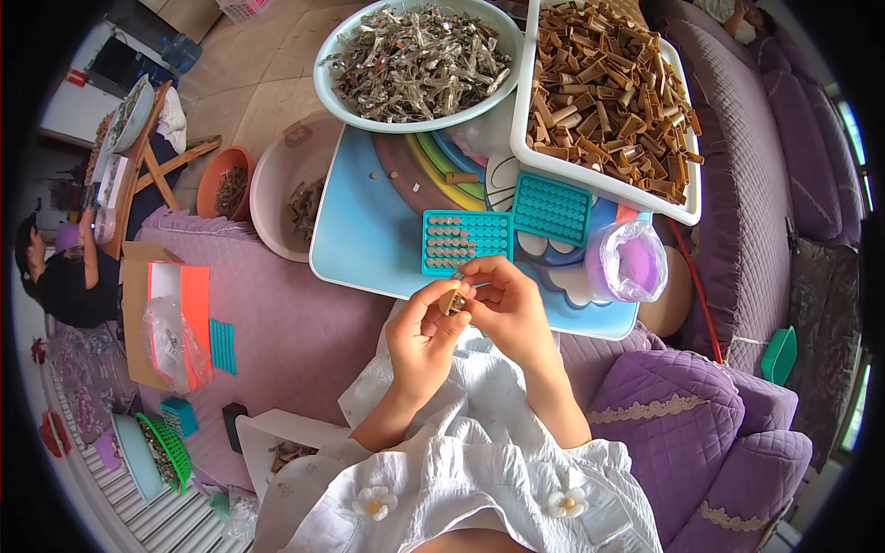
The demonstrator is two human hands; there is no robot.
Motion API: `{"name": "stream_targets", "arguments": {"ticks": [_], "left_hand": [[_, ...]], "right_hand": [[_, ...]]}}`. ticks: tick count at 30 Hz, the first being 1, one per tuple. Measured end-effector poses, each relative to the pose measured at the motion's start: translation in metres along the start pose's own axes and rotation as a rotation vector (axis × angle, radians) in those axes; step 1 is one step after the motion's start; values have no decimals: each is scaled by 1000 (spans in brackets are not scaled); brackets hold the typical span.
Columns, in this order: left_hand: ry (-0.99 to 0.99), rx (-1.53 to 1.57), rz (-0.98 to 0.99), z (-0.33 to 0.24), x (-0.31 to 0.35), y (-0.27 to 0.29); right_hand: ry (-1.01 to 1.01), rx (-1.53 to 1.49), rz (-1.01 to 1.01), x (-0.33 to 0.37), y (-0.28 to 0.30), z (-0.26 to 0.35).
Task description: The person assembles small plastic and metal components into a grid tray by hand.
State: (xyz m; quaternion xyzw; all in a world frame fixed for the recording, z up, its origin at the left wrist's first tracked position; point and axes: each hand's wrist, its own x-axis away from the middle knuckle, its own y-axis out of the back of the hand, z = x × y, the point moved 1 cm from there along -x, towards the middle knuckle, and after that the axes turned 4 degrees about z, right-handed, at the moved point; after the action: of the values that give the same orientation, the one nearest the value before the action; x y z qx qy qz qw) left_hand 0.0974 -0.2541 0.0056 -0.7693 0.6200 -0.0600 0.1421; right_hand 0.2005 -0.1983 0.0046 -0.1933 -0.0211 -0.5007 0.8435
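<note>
In front of my lap, both hands meet at a small brown curved casing (pixel 450 301) with something dark and shiny in it. My left hand (pixel 417 343) pinches it between thumb and fingers. My right hand (pixel 505 309) is closed on its other side, its fingertips partly hiding the piece. Just beyond the hands lies a teal gridded tray (pixel 493 238), its left part holding rows of small round greyish pieces. A second teal tray (pixel 551 210) with round cells sits touching it at the right. Both rest on a blue, rainbow-printed small table (pixel 355 230).
Silvery strips fill a pale round basin (pixel 324 78); similar brown casings fill a white bin (pixel 522 129). A purple tub lined with clear plastic (pixel 629 263) stands at the table's right. Left are a pink basin (pixel 267 184) and open carton (pixel 138 323). Another person (pixel 78 276) sits far left.
</note>
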Motion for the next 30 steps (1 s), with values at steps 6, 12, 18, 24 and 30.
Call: {"name": "stream_targets", "arguments": {"ticks": [6,12,18,24,30], "left_hand": [[111,-140,-110,20,2,22],[221,47,-107,46,-6,47],[274,276,-155,39,-23,68],[346,402,-118,35,-26,76],[379,429,-85,33,-26,80]], "right_hand": [[-18,44,70,-19,-5,-38],[-100,131,191,-29,1,-58],[148,722,-356,-52,41,-54],[340,1189,-305,-65,33,-58],[288,1275,-229,-70,30,-59]]}}
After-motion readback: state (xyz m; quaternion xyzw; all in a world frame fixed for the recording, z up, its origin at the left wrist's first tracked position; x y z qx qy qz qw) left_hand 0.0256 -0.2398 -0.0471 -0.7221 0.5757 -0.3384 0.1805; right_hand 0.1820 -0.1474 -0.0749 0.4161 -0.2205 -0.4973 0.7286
